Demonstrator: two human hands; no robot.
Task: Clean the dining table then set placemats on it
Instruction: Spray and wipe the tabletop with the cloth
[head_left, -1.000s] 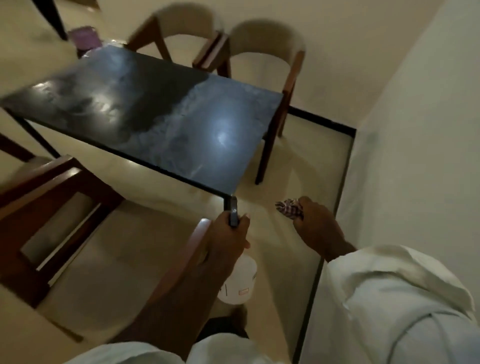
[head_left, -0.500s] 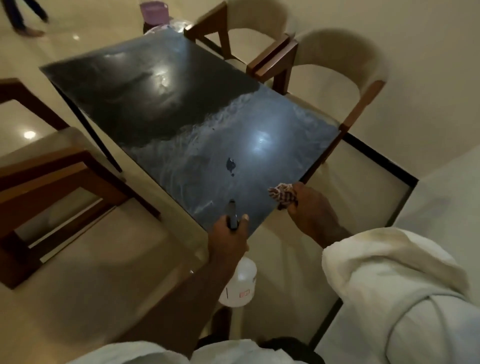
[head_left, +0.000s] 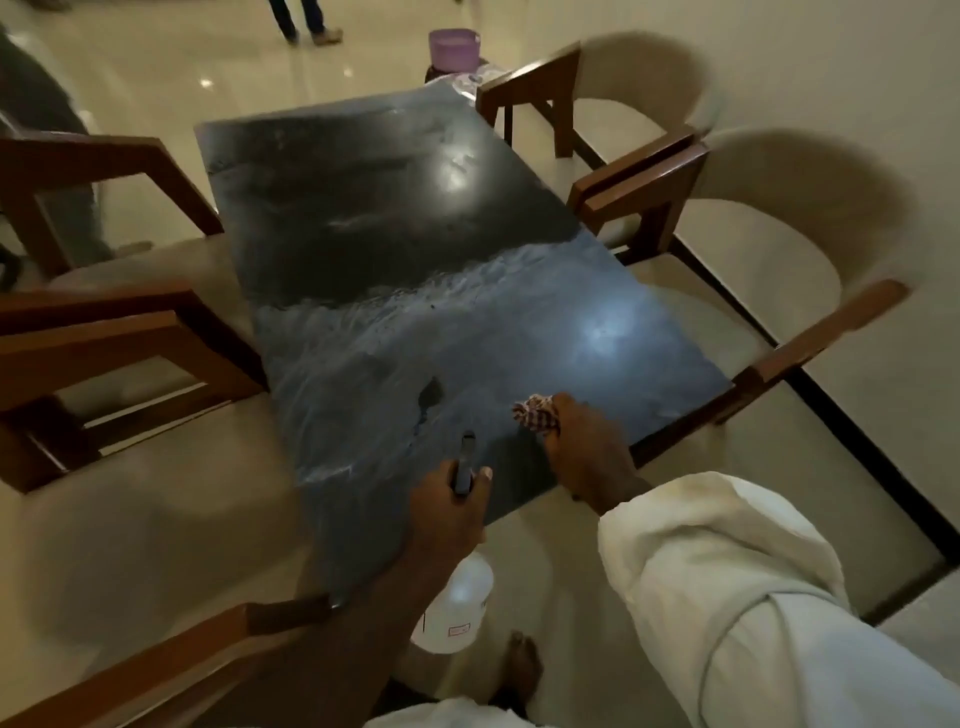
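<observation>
The left hand (head_left: 447, 512) gripped a translucent white plastic spray bottle (head_left: 457, 608) at six o'clock; right fingers (head_left: 563, 415) clutched a checked cloth (head_left: 535, 415) on the dark glossy bench (head_left: 415, 291); wiping should overlap evenly outward

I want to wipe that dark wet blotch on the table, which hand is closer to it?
Left, narrowly. The left hand, holding the spray bottle, sits just below the blotch; the right hand, gripping the cloth, is off to its right.

Wooden armchairs (head_left: 727, 218), purple basin (head_left: 453, 48) beyond
</observation>
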